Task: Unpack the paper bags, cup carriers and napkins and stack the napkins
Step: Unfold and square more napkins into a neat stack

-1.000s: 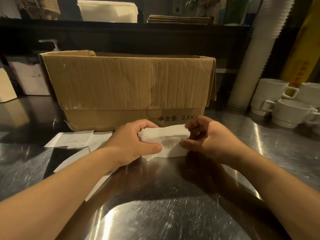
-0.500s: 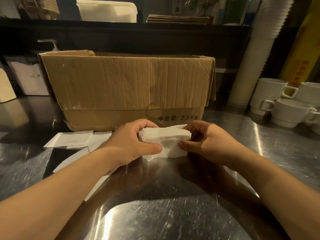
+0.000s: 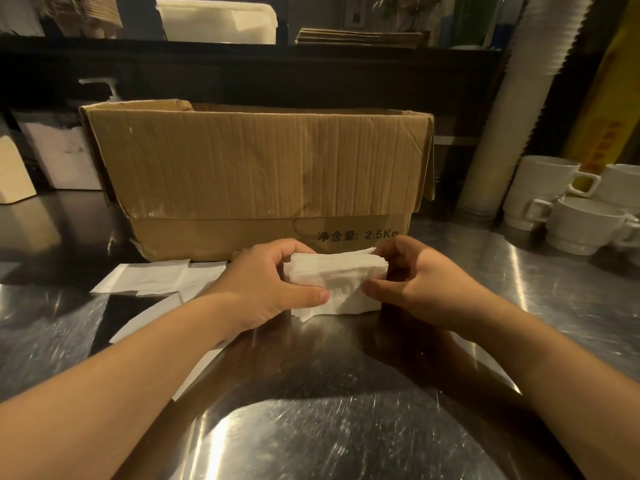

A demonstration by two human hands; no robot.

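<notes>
- Head view: I see both hands meeting at a stack of napkins (image 3: 337, 284) on the steel desk (image 3: 346, 427), just in front of the cardboard box (image 3: 256, 174).
- My left hand (image 3: 266, 285) grips the stack's left end, its fingers curled over the top edge and its thumb laid along the near face.
- My right hand (image 3: 415, 285) grips the right end, fingers curled behind the stack and thumb pressing the front face.
- The stack stands on its lower edge on the desk, its sheets not quite flush; some corners stick out at the bottom left and top right.
- Loose napkins (image 3: 149, 278) lie flat on the desk left of my left hand, near the box's lower left corner; more white sheets run under my left forearm.
- The box is open at the top, its near flap folded down; I cannot see inside.
- White mugs (image 3: 568, 209) are stacked at the right edge of the desk, beside a tall column of paper cups (image 3: 512, 109).
- On the shelf behind the box I make out a white plastic tub (image 3: 218, 20) and a flat pile of brown paper bags (image 3: 360, 38).
</notes>
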